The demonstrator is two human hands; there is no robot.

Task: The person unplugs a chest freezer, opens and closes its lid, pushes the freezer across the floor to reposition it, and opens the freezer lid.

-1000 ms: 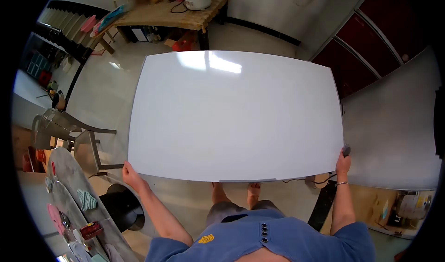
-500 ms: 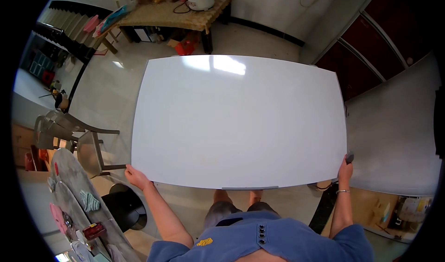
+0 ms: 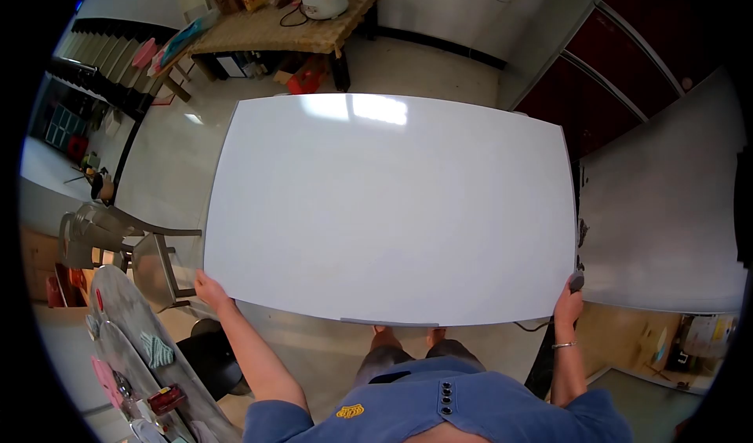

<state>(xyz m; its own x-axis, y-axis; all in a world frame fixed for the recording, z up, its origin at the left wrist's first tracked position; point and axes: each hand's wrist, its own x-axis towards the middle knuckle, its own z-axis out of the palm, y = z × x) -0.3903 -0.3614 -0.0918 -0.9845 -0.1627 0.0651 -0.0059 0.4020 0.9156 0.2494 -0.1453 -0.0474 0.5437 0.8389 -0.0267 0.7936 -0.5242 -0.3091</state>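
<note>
A large whiteboard [image 3: 392, 216] with a glossy white face and thin grey edges spreads out in front of my body, face up. My left hand [image 3: 212, 290] is closed around its near left corner. At the near right corner my right hand [image 3: 569, 302] grips the edge, beside a small dark grey piece [image 3: 576, 280] whose kind I cannot make out. A grey marker tray [image 3: 390, 322] runs along the near edge. The fingers under the board are hidden.
Left of me stand a grey table [image 3: 118, 302] with small items, a metal-framed chair [image 3: 157, 263] and a black stool [image 3: 208, 357]. Ahead is a wooden table [image 3: 274, 31] with a rice cooker [image 3: 324, 0]. A dark red fridge [image 3: 620, 59] is at the right.
The whiteboard and both my hands have shifted left in view, with the right side slightly lower. Both hands keep their hold on the board.
</note>
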